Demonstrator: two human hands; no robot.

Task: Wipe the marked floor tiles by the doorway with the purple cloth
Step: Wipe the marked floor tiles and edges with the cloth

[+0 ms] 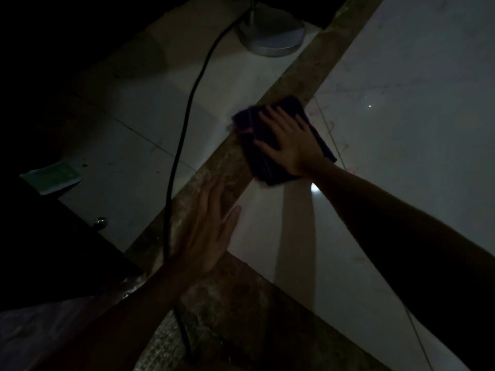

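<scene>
Two surfaces meet here: pale floor tiles [388,183] and a brown stone threshold strip [289,84]. Left hand [206,234] lies flat on the strip, fingers straight, holding nothing. Right hand [292,140] presses spread fingers onto the folded purple cloth [267,167], straddling strip and tile. Black cable [184,129] crosses nearby.

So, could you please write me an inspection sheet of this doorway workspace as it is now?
Surface: pale glossy floor tiles, faint reddish marks; rough brown stone threshold strip.
Job's things: folded purple cloth lying across strip and tile.
Clutter: green-white paper packet; round grey metal stand base.
Hands: right hand presses flat on cloth; left hand rests flat on strip.
Cables: black cable crosses floor and strip.
Surroundings: very dark; dark furniture at left.
</scene>
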